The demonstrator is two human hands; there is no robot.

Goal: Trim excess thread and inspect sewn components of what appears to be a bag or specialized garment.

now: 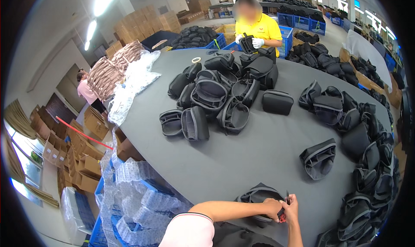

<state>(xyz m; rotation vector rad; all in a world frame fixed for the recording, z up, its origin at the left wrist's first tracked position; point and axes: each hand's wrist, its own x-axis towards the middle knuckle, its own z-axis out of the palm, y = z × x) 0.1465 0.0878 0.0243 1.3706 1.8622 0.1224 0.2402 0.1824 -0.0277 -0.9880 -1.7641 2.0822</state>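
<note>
A black open-topped pouch point(256, 196) lies at the near edge of the grey table point(242, 156), just in front of me. My left hand point(271, 207) reaches across from the left and grips the pouch's right side. My right hand point(292, 204) comes up from the lower edge, touches the left hand, and holds small thread snips point(285, 206) with dark blades pointing up and a red handle. The snips are at the pouch's right edge. Part of the pouch is hidden under my hands.
A heap of black pouches point(216, 95) covers the table's middle, and more pouches point(367, 160) line its right edge. One pouch point(319, 158) lies alone. A co-worker in a yellow shirt point(259, 28) handles a pouch at the far side. Bubble-wrap packs in blue crates point(134, 190) stand at my left.
</note>
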